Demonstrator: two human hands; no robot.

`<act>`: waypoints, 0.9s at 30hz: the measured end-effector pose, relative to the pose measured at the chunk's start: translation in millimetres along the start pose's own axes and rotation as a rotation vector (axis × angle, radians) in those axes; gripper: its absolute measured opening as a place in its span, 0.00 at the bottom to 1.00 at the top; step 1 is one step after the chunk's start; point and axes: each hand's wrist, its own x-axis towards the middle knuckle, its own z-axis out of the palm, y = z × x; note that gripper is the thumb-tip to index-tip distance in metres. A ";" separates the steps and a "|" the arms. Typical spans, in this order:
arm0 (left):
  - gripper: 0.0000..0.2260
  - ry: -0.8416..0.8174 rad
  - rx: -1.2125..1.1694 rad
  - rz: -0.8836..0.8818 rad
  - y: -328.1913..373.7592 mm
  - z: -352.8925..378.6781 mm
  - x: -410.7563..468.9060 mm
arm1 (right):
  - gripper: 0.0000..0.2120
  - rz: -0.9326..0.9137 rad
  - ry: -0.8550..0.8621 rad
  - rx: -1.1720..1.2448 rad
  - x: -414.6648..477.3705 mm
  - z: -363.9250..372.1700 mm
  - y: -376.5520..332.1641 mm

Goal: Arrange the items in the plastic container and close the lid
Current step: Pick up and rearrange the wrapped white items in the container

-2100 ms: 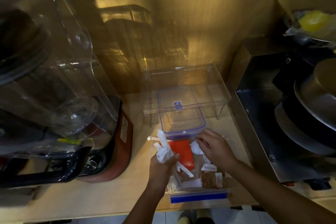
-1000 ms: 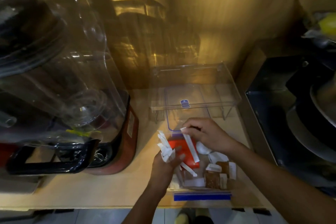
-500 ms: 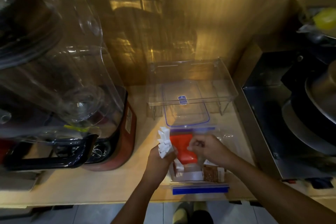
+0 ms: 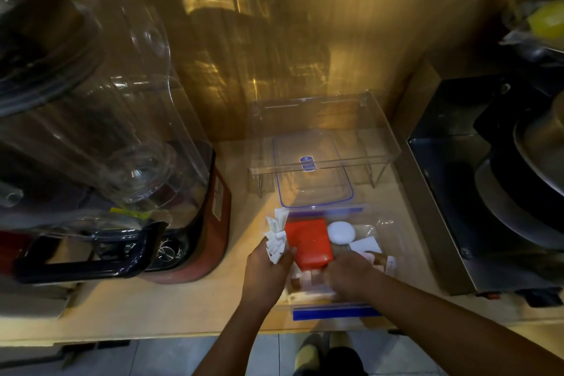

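Clear plastic container (image 4: 370, 224) sits open on the wooden table (image 4: 183, 299), near its front edge, blue clip strips at the far and near rims. Only one view here, head cam.

Left hand (image 4: 267, 272) is closed in a fist around a bundle of white paper sachets (image 4: 277, 238), ends fanned upward; looks like it's collecting them so they go in as one tidy stack (my read, not confirmed). Hand sits at the container's left edge.

Right hand (image 4: 348, 273) is down inside the container, fingers curled over small brown and white packets (image 4: 383, 259). Cannot tell whether it actually grips one or just pushes them; fingertips are hidden.

Orange-red flat pack (image 4: 308, 241) lies in the container's left half, white round item (image 4: 341, 232) just beside it on the right.

Lid (image 4: 314, 174), clear with blue rim, rests on the table just behind the container, partly under a clear acrylic shelf (image 4: 323, 131), so closing is not yet started. Blender (image 4: 122, 131) stands well left.
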 end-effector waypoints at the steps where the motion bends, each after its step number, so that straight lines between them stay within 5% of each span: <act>1: 0.07 -0.002 -0.009 0.000 -0.4 0.0 0.0 | 0.11 0.020 -0.019 -0.014 0.5 1.1 -0.5; 6: 0.05 -0.027 -0.082 -0.007 -3.2 -4.2 0.0 | 0.09 0.107 -0.064 0.011 -2.6 6.1 4.2; 15: 0.08 -0.223 -0.360 -0.029 -0.3 -7.7 -3.4 | 0.10 0.056 0.149 0.932 -32.0 -22.9 27.4; 27: 0.12 -0.306 -0.399 -0.085 3.0 18.4 -11.2 | 0.11 -0.026 0.262 0.780 -12.2 -20.4 -8.8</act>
